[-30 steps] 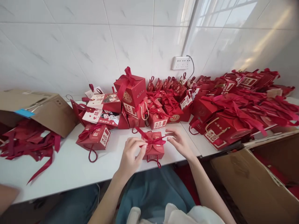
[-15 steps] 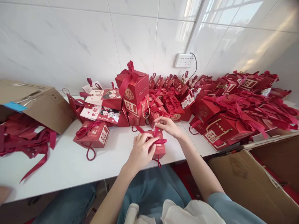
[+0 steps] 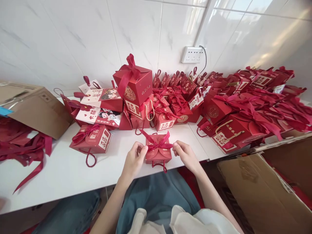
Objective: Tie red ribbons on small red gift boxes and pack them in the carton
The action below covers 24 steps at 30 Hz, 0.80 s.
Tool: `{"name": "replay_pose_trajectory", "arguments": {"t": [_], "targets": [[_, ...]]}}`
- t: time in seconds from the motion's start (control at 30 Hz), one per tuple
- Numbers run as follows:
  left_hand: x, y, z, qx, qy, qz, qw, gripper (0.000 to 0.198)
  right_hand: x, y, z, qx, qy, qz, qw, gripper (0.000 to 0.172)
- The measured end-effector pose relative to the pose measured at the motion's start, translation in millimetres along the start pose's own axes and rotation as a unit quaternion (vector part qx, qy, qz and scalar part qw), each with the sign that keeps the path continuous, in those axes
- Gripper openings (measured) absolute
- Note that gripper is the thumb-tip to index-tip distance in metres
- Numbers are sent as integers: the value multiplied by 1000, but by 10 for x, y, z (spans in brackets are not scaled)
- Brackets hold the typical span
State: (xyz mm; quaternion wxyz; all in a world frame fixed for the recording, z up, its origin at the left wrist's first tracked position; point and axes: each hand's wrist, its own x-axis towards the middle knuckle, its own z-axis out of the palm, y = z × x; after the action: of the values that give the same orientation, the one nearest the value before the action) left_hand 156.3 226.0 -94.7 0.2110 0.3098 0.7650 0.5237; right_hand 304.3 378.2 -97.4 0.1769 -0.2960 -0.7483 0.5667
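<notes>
A small red gift box (image 3: 158,157) sits on the white table in front of me, with a dark red rope handle (image 3: 159,165) on its near side. Across its top lies a red ribbon (image 3: 159,142) tied in a bow. At the left of the box, my left hand (image 3: 134,159) pinches a loop of the ribbon between thumb and fingers. On the opposite side my right hand (image 3: 186,155) pinches the other loop, and the ribbon stretches between both hands. Two ribbon tails point up and away over the box.
Another bowed red box (image 3: 91,139) stands to the left. Stacked gift boxes (image 3: 136,84) fill the back, and a large pile (image 3: 243,113) covers the right. Loose red ribbons (image 3: 24,146) lie by a cardboard carton (image 3: 41,107). An open carton (image 3: 260,182) is below at right.
My hands have moved apart from above the box to its two sides, drawing the ribbon into a bow. The view has shifted slightly.
</notes>
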Motion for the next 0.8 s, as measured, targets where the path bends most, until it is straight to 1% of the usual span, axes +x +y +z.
{"name": "replay_pose_trajectory", "arguments": {"t": [0.07, 0.13, 0.23, 0.3, 0.4, 0.6, 0.7, 0.8], "targets": [[8, -9, 2, -37, -32, -23, 999, 35, 26, -22, 57, 24, 0, -2, 1000, 47], [24, -16, 13, -77, -41, -26, 996, 37, 70, -37, 89, 86, -5, 5, 996, 45], [51, -49, 35, -140, -57, -32, 988, 36, 119, -33, 115, 179, -27, 20, 983, 44], [66, -85, 55, -189, -67, -41, 979, 35, 134, -11, 132, 215, -40, 25, 976, 44], [82, -135, 95, -249, -66, -49, 965, 34, 146, 42, 161, 269, -48, 33, 961, 42], [91, -182, 172, -273, -35, -41, 960, 34, 151, 120, 198, 332, -39, 32, 942, 38], [95, -201, 197, -273, -23, -37, 961, 34, 152, 143, 234, 343, -36, 29, 938, 41], [100, -213, 200, -272, -25, -33, 961, 34, 167, 187, 261, 342, -33, 27, 939, 44]]}}
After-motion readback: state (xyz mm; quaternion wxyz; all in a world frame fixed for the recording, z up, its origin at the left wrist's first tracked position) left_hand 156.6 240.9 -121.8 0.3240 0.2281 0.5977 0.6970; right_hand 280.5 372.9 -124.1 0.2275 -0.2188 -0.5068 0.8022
